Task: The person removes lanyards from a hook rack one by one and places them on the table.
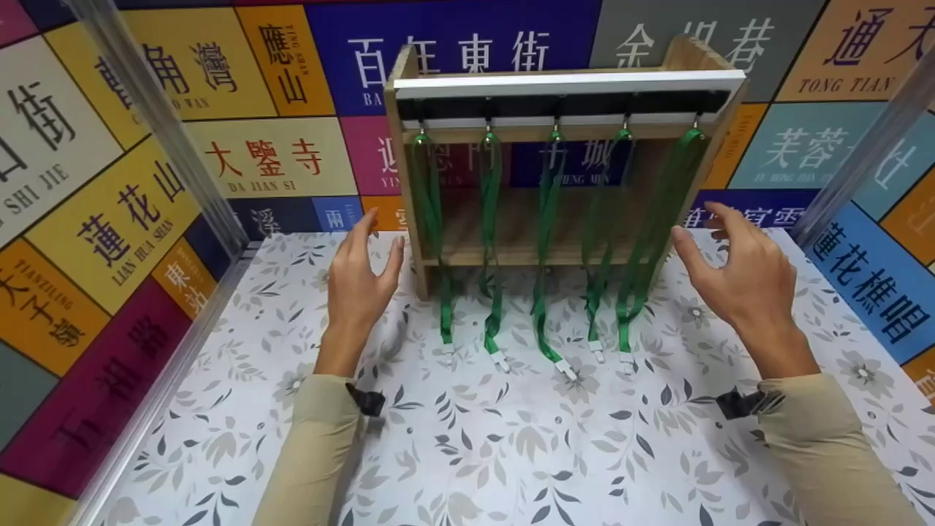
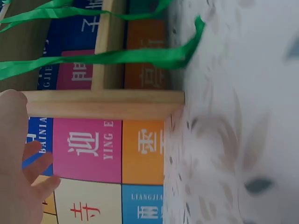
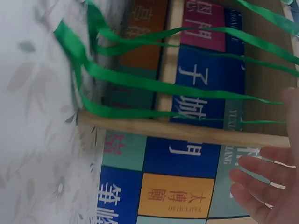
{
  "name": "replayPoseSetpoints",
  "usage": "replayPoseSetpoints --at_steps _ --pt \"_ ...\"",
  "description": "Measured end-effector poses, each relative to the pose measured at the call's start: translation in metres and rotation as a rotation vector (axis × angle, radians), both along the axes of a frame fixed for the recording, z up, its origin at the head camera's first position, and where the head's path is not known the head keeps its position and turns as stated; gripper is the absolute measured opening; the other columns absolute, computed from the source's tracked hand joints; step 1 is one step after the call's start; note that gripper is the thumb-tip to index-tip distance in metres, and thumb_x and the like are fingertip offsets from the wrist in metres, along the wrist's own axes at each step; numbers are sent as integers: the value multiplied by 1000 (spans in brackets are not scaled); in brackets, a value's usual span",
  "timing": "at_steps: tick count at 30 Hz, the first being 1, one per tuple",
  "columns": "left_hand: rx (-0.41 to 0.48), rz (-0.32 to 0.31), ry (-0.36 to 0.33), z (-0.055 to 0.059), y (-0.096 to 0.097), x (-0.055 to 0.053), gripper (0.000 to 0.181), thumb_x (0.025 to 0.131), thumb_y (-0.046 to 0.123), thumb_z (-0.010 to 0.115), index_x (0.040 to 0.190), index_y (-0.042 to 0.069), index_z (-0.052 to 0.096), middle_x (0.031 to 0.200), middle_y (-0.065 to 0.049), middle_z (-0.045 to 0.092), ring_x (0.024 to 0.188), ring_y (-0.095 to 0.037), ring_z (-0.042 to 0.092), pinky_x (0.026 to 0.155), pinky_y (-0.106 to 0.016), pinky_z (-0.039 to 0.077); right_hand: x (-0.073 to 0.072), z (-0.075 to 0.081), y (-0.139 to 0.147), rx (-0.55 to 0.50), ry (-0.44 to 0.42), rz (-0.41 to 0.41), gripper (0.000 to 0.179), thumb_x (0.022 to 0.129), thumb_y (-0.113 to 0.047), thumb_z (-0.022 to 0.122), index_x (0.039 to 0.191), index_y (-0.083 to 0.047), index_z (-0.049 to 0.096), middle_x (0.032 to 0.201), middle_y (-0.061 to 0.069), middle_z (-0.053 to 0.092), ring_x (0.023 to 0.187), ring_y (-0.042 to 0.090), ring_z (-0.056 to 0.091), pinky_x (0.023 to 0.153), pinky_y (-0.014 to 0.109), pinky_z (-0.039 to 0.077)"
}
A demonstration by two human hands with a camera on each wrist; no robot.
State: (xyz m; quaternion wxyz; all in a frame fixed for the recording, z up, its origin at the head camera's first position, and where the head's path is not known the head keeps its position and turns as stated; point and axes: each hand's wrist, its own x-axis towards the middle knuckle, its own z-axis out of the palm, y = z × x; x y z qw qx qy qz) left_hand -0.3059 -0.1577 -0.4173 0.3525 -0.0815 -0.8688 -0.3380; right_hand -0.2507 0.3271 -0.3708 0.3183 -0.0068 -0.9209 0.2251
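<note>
A wooden rack (image 1: 398, 95) stands upright at the back of the table. From its black-and-white rail (image 1: 522, 107), several green lanyards (image 1: 546, 208) hang on small metal hooks. Their lower ends carry white plastic clips (image 1: 566, 369) that lie on the tablecloth. My left hand (image 1: 359, 276) is just left of the rack, thumb apart from the fingers, holding nothing. On the other side, my right hand (image 1: 746, 281) is beside the right post, fingers loosely bent around nothing. In the left wrist view, the thumb of my left hand (image 2: 18, 163) overlaps the rack's side post (image 2: 107, 103).
A white tablecloth (image 1: 467, 453) with grey leaves and flowers covers the table. Colourful panels (image 1: 277, 157) with Chinese lettering line the walls behind and at both sides. Clear upright strips (image 1: 175, 139) stand at the corners. Dark wrist straps (image 1: 367, 400) sit over beige sleeves.
</note>
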Motion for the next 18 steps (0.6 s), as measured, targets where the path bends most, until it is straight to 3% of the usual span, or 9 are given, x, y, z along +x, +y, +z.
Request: replayPoseSetpoints --at_steps 5,8,10,12,16,18 --pt "167 -133 -42 1 14 -10 54 105 32 73 152 10 58 142 -14 72 126 -31 73 101 -46 65 -1 9 -6 -30 39 14 62 106 -56 59 149 -11 62 128 21 77 104 44 73 81 57 59" --pt "234 -182 -82 1 24 -17 53 105 29 74 152 10 58 140 -14 72 124 -30 75 93 -43 68 -2 14 -10 -54 75 29 56 107 -51 61 145 -10 65 124 19 79 101 41 76 82 26 57" --pt "257 -196 -103 1 30 -21 53 105 28 74 152 10 57 139 -14 72 123 -28 75 91 -41 68 -4 17 -12 -73 100 45 52 107 -48 62 142 -10 67 121 18 80 101 40 77 79 7 46" --pt "273 -198 -112 -1 34 -24 53 105 26 74 152 10 57 140 -14 71 123 -28 74 91 -41 68 -5 20 -14 -90 128 64 50 107 -46 63 139 -9 69 118 17 81 102 38 78 75 -4 35" --pt "294 -172 -88 -8 38 -27 49 105 20 73 150 9 59 138 -15 71 120 -28 75 91 -44 68 -6 26 -17 -124 182 96 44 106 -41 66 133 -7 72 113 16 82 99 34 78 75 -4 38" --pt "307 -160 -59 -11 38 -26 46 105 18 73 149 8 61 136 -16 72 119 -28 75 90 -45 68 -7 30 -18 -134 203 102 42 105 -39 68 132 -7 73 112 15 82 95 26 78 75 -3 40"
